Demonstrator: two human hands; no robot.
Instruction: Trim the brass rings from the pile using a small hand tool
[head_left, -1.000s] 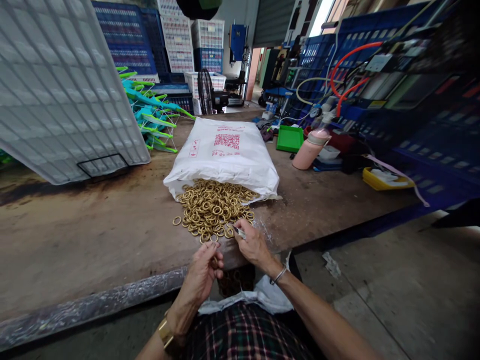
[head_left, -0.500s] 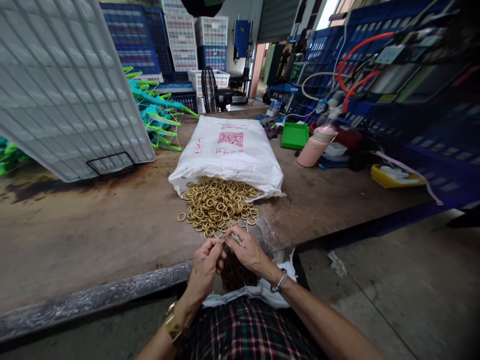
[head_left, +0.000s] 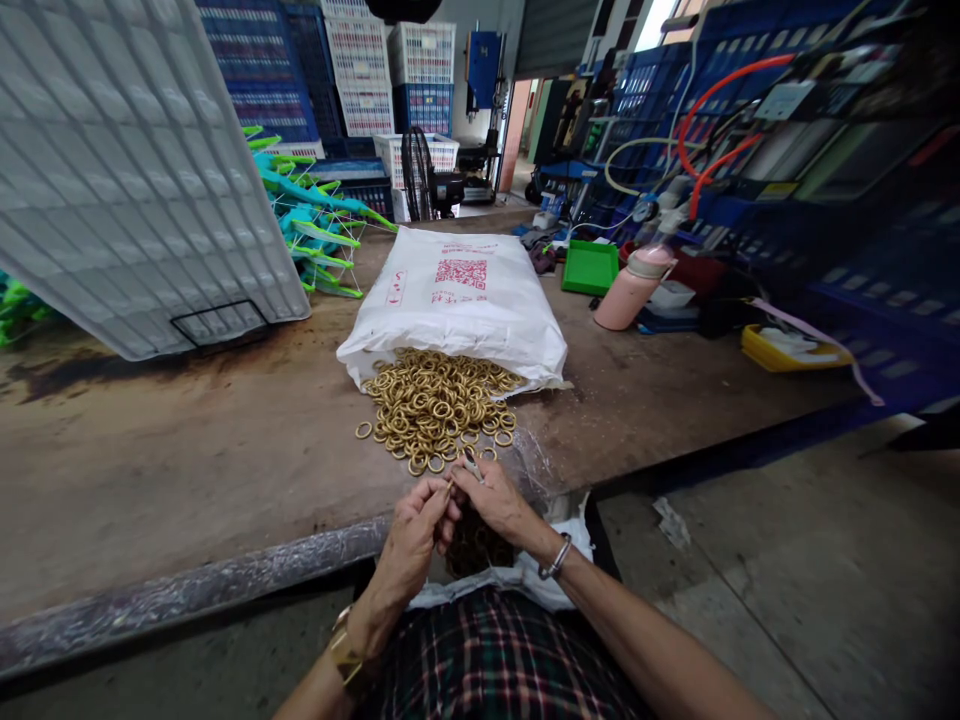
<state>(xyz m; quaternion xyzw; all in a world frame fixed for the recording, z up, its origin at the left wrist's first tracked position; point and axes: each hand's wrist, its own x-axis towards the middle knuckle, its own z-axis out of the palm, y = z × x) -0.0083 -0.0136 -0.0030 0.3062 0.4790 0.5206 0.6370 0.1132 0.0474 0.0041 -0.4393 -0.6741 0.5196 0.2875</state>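
Fingers point(head_left: 433, 507) of the left hand point(head_left: 412, 527) and right hand point(head_left: 501, 503), pinched narrow and meeting in front of the white sack point(head_left: 457, 312): left on a small gold-coloured piece point(head_left: 450, 486), apparently a ring, mostly hidden; right also gripping a small tool point(head_left: 473, 469). Pile of loose rings point(head_left: 431, 408), individually round, no long axis, just beyond the fingertips at the sack's mouth, right hand nearer. Pink bottle point(head_left: 624, 300), green tray point(head_left: 590, 267): right of the sack.

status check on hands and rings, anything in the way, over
Left hand pinching a gold piece. Right hand at its fingertips, holding a small tool. Rings heaped at mouth of bag. Bag hides the heap's back.
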